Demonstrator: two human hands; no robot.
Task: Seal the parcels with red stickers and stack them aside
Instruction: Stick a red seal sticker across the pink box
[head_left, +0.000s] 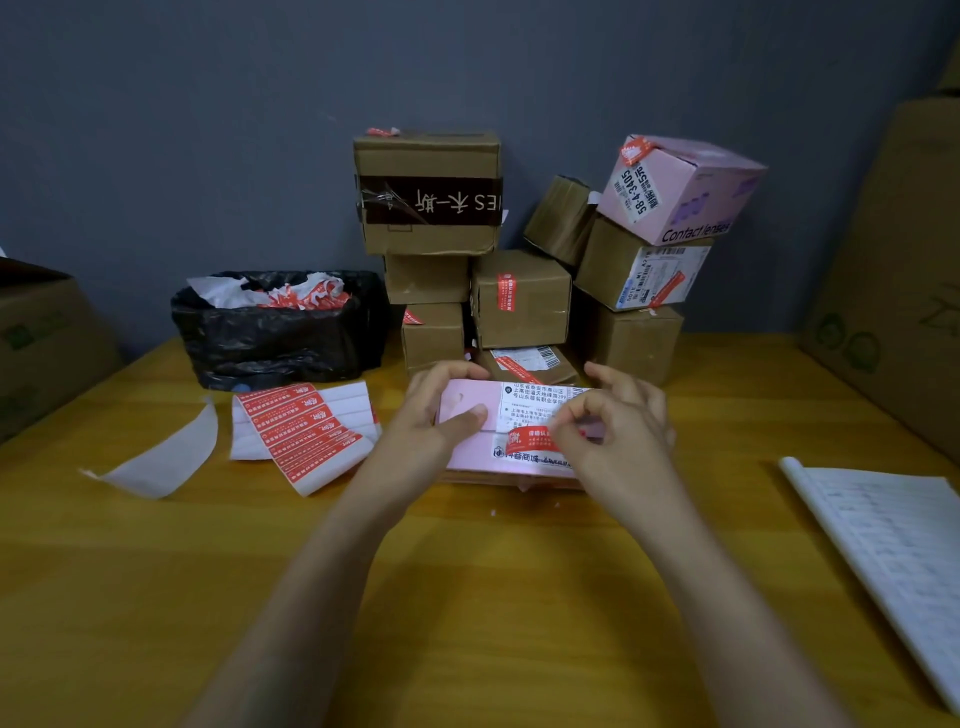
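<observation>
A flat pink parcel (467, 452) with a white address label lies on the wooden table (493, 597) in front of me. My left hand (441, 410) grips its left end, thumb on top. A red sticker (530, 439) lies across the parcel's seam. My right hand (608, 421) pinches the sticker's right end with thumb and forefinger. A folded strip of red stickers (306, 434) on white backing lies left of the parcel. Behind it stands a stack of brown and pink parcels (519, 301), several bearing red stickers.
A black bag-lined bin (270, 332) holding used backing paper sits at the back left. A loose piece of backing paper (166, 457) lies near it. An open notebook (893, 545) is at the right. Large cartons (898, 270) flank both sides.
</observation>
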